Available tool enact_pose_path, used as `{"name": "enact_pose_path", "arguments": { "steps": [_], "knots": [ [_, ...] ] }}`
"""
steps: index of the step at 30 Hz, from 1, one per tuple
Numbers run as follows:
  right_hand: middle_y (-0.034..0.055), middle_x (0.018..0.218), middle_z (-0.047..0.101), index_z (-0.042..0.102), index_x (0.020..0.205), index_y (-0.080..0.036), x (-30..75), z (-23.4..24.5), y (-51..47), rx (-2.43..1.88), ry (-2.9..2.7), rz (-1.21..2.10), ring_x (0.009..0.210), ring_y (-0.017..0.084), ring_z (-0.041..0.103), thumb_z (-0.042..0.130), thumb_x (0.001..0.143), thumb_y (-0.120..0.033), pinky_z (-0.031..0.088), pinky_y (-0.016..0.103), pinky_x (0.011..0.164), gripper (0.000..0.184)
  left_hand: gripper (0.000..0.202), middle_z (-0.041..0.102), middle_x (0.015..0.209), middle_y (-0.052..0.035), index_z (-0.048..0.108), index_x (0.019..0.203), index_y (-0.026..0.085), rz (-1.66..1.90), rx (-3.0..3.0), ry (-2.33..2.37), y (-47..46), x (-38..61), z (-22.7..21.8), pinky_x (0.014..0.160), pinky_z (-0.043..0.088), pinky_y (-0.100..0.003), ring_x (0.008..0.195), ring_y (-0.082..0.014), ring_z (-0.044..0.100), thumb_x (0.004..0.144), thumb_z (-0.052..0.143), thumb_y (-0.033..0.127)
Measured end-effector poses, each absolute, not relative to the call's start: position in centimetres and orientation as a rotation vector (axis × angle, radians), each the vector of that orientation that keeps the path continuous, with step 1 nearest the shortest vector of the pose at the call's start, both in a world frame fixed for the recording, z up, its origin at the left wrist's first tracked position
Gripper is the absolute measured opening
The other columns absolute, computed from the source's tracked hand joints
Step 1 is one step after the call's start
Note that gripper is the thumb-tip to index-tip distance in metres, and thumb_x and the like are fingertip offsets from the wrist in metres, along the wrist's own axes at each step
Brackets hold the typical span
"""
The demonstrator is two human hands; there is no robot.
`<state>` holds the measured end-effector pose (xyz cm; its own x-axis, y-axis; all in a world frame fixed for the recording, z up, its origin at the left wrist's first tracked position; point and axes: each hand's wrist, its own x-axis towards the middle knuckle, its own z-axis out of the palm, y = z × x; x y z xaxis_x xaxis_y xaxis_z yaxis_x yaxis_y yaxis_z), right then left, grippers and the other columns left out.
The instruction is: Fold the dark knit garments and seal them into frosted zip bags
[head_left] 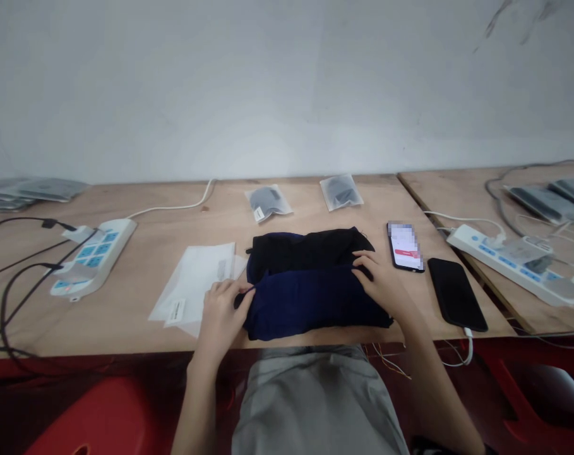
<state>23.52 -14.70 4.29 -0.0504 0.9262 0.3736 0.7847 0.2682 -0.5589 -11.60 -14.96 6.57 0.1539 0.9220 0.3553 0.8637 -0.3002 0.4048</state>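
Note:
A dark fabric piece [315, 300] lies partly folded at the table's front edge, navy on the near part and black on the far part. My left hand [226, 309] pinches its left end between thumb and fingers. At the upper right of the navy part, my right hand [379, 281] grips the fold with bent fingers. The garment's exact kind cannot be made out. Just left of the fabric, partly behind my left hand, are flat translucent bags [192, 278] with a white label [175, 311].
Two bagged dark items, one left [268, 202] and one right [341, 191], lie near the wall. To the right are a lit phone [405, 246], a dark phone [457, 294] on a cable and a power strip [514, 262]. Another power strip [95, 256] with cables sits left.

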Motion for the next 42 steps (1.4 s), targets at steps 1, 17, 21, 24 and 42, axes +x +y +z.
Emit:
{"name": "enact_pose_path", "arguments": {
  "steps": [1, 17, 21, 24, 42],
  "knots": [
    [0.0095, 0.114, 0.068, 0.064, 0.094, -0.021, 23.6, 5.2, -15.2, -1.515, -1.797, 0.306, 0.109, 0.025, 0.063, 0.054, 0.090, -0.026, 0.049, 0.047, 0.097, 0.012, 0.016, 0.070, 0.085, -0.0032, 0.066, 0.082, 0.023, 0.919, 2.262, 1.764, -15.1, -11.6, 7.3, 0.081, 0.048, -0.039, 0.084, -0.0240, 0.062, 0.088, 0.055, 0.034],
    [0.0000, 0.085, 0.065, 0.073, 0.093, -0.021, 24.2, 22.1, -17.1, -0.931, -1.125, -0.003, 0.080, 0.012, 0.061, 0.076, 0.075, -0.013, 0.047, 0.029, 0.074, 0.019, 0.013, 0.068, 0.082, 0.0044, 0.069, 0.096, 0.027, 1.810, 1.847, 1.276, -13.3, -9.1, 23.5, 0.067, 0.051, -0.030, 0.076, -0.0126, 0.065, 0.083, 0.070, 0.032],
    [-0.0021, 0.078, 0.065, 0.071, 0.091, -0.020, 25.2, 21.7, -14.9, -1.036, -1.112, 0.312, 0.067, 0.009, 0.058, 0.079, 0.074, -0.019, 0.045, 0.024, 0.062, 0.020, 0.028, 0.072, 0.080, 0.0000, 0.072, 0.089, 0.021, 1.481, 1.705, 1.357, -9.9, -10.6, 23.6, 0.062, 0.053, -0.028, 0.072, -0.0161, 0.067, 0.071, 0.078, 0.041],
    [-0.0012, 0.078, 0.068, 0.069, 0.092, -0.020, 26.2, 17.7, -11.0, -1.158, -1.136, 0.637, 0.068, 0.013, 0.064, 0.079, 0.072, -0.029, 0.051, 0.027, 0.063, 0.024, 0.037, 0.073, 0.080, -0.0064, 0.072, 0.086, 0.017, 1.066, 1.673, 1.448, -5.9, -11.3, 20.3, 0.058, 0.053, -0.028, 0.070, -0.0194, 0.069, 0.068, 0.076, 0.049],
    [0.0163, 0.142, 0.055, 0.059, 0.134, -0.019, 19.6, -1.7, -13.0, -1.899, -1.996, -0.211, 0.130, 0.036, 0.050, 0.048, 0.096, -0.045, 0.038, 0.051, 0.106, 0.048, 0.081, 0.028, 0.160, -0.0153, 0.042, 0.148, 0.028, 0.521, 2.529, 1.771, -12.0, -4.5, 0.5, 0.115, 0.020, -0.064, 0.147, -0.0419, 0.023, 0.078, 0.066, 0.059]
  ]
}}
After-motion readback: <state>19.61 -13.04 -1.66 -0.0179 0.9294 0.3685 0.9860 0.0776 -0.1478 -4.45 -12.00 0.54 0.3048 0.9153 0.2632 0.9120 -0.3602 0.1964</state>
